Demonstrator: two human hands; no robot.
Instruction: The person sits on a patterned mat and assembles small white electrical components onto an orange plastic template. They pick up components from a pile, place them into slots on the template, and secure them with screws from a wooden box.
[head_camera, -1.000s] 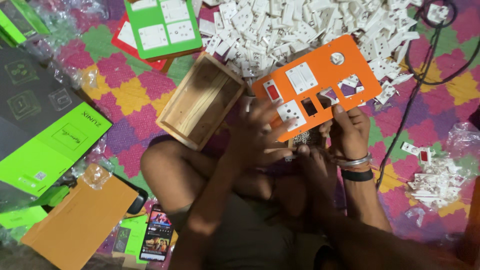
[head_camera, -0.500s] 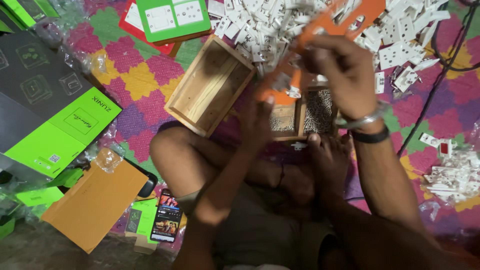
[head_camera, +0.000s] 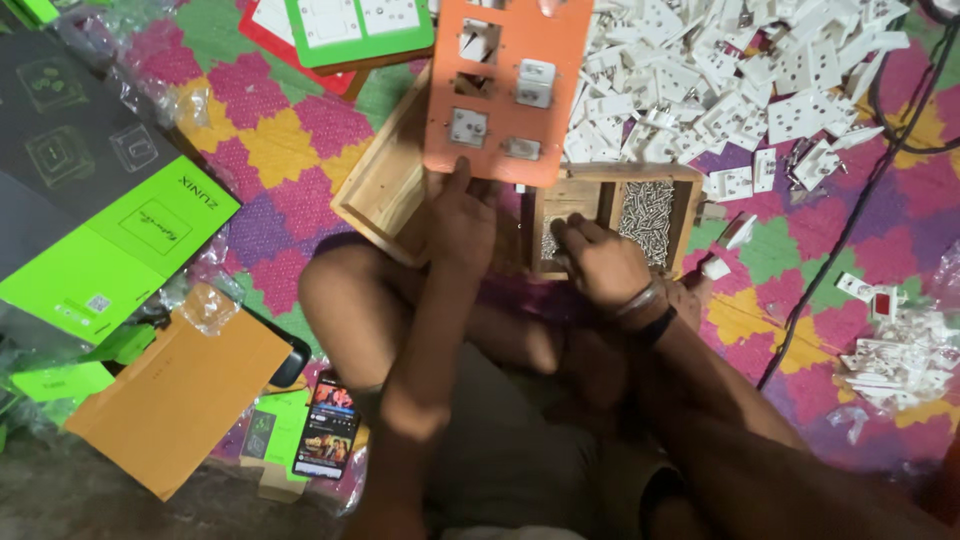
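My left hand (head_camera: 462, 218) grips the lower edge of an orange panel (head_camera: 500, 85) that carries several white switches and sockets and some bare cut-outs. The panel stands up over a shallow wooden box (head_camera: 385, 190). My right hand (head_camera: 597, 262) reaches into a small wooden tray (head_camera: 618, 180), its fingers closed in the left compartment. The right compartment is full of small metal screws (head_camera: 648, 222). What the fingertips pinch is too small to make out. I sit cross-legged on a patterned mat.
A big heap of white switch and socket parts (head_camera: 740, 80) lies beyond the tray. A black cable (head_camera: 850, 190) runs down the right side. Green and black cartons (head_camera: 110, 240), brown board (head_camera: 175, 395) and a lit phone (head_camera: 325, 425) lie at left. More white parts (head_camera: 900, 355) lie far right.
The orange panel has swung from my right hand's side over to the left, now held by my left hand alone. My right hand has dropped from the panel into the screw tray.
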